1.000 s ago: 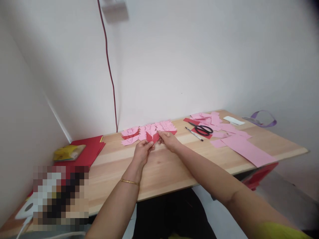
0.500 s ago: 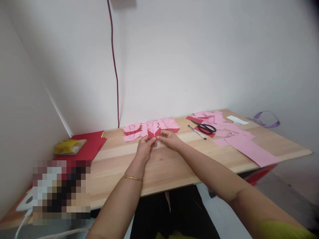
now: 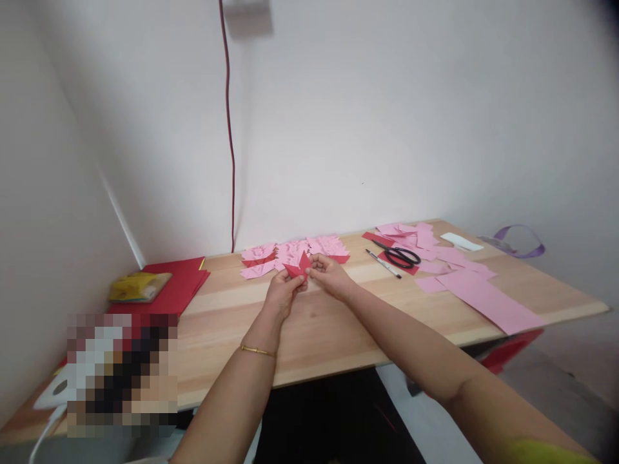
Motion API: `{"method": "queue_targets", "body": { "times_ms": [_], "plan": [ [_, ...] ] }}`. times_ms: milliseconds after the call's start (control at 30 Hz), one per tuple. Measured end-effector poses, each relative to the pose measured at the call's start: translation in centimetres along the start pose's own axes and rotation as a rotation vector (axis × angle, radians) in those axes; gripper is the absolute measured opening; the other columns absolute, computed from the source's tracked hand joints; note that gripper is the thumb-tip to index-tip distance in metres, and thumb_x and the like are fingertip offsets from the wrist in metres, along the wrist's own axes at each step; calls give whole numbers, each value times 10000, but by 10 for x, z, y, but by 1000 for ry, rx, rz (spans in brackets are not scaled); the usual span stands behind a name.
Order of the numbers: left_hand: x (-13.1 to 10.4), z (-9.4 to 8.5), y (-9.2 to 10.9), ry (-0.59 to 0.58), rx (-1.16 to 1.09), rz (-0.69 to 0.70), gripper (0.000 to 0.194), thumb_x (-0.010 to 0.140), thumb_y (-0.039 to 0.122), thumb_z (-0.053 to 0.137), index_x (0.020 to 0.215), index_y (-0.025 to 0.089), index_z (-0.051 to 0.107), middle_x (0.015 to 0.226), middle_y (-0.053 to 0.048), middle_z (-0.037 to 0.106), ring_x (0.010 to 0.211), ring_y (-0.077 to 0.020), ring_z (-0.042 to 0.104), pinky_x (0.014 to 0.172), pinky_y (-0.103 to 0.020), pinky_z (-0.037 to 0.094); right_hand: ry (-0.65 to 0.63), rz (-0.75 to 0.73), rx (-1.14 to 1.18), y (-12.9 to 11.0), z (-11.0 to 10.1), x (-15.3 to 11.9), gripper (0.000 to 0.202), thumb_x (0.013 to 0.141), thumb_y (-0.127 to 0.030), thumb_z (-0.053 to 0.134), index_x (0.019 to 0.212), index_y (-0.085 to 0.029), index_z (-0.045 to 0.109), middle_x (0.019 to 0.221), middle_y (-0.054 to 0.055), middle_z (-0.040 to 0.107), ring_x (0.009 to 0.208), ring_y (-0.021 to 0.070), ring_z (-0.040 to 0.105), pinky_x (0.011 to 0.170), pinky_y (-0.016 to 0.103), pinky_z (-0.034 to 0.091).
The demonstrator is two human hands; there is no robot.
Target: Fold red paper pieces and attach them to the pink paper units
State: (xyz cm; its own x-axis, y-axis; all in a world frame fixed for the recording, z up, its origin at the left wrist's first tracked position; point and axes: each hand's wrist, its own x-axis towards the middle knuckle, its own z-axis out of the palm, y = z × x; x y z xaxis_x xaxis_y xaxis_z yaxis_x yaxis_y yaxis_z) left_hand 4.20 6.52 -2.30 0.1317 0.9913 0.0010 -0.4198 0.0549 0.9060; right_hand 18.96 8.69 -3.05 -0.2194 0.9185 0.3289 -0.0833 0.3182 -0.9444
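Pale wooden tabletop (image 3: 232, 322), paper handwork underway.
Left hand (image 3: 281, 291) and right hand (image 3: 333, 277), fingers nearly closed, pinch small pointed red folded-paper piece (image 3: 304, 265) over it; left point just splayed lower, so shaping seems ongoing.

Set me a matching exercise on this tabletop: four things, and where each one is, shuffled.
1. Folded red paper
2. Black-handled scissors
3. Yellow packet
4. Gold bracelet

A. On the red sheets
B. Around the left forearm
C. Between the left hand and right hand
D. Beside the pen

Pairs: 1-C, 2-D, 3-A, 4-B
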Motion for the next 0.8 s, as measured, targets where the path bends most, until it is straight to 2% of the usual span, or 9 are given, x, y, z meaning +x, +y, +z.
{"method": "queue_targets", "body": {
  "times_ms": [133, 400, 633, 800],
  "plan": [
    [0, -1, 1, -10, -21, 4, 328, 561, 256, 795, 820, 131, 637, 826, -50, 670, 694, -122, 599, 620, -254, 479, -33, 10, 3, -2, -1, -1, 244, 714, -352, 666, 836, -188, 535, 681, -48, 510, 611, 90, 476, 601, 226, 366],
    [1, 2, -1, 60, -7, 50, 256, 555, 213, 767, 704, 133, 574, 668, -9, 623, 600, -102, 565, 568, -230, 439, -118, 15, 41, -7, 1, -5, 235, 724, -352, 659, 845, -185, 547, 776, -13, 591, 707, 115, 551, 691, 256, 417],
    [-2, 6, 2, 86, -8, 48, 209, 558, 198, 737, 652, 142, 560, 611, 10, 599, 569, -88, 542, 575, -221, 424, -52, 18, 41, -5, 5, -5, 231, 695, -308, 669, 862, -205, 546, 653, -58, 490, 573, 85, 450, 567, 218, 343],
    [0, 9, 1, 120, -23, 80, 139, 564, 154, 678, 630, 148, 556, 564, 25, 576, 537, -86, 521, 544, -212, 397, -30, 61, 190, 0, 11, -4, 132, 679, -233, 639, 782, -201, 563, 614, -60, 485, 563, 85, 430, 572, 220, 335]
  ]
}}
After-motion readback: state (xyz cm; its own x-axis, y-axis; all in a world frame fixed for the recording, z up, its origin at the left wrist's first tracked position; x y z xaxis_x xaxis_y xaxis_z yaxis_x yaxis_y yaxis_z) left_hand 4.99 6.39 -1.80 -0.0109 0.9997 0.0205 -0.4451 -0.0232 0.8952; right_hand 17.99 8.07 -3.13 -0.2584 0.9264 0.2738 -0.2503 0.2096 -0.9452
